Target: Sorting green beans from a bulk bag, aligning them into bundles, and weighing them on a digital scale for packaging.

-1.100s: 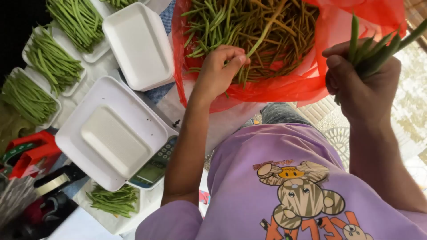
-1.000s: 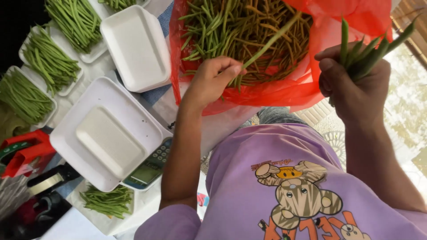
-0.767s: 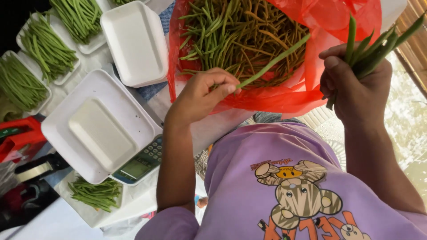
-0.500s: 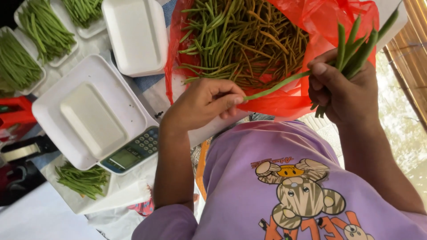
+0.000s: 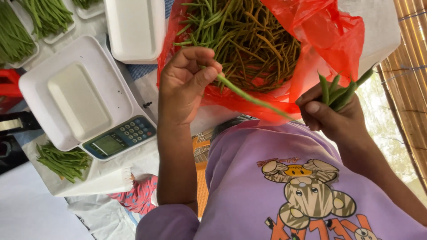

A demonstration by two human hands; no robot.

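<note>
Single long bean pinched in left hand grip, stretching toward right hand, whose grip clasps a bean bunch, red bag of beans just beyond both, foam tray on scale left of them, white surface, bamboo blind at right edge.

A bag of beans fills the upper centre of the frame. Left of it lies a tray; lower left, another tray sits on a scale, with more beans below.
</note>
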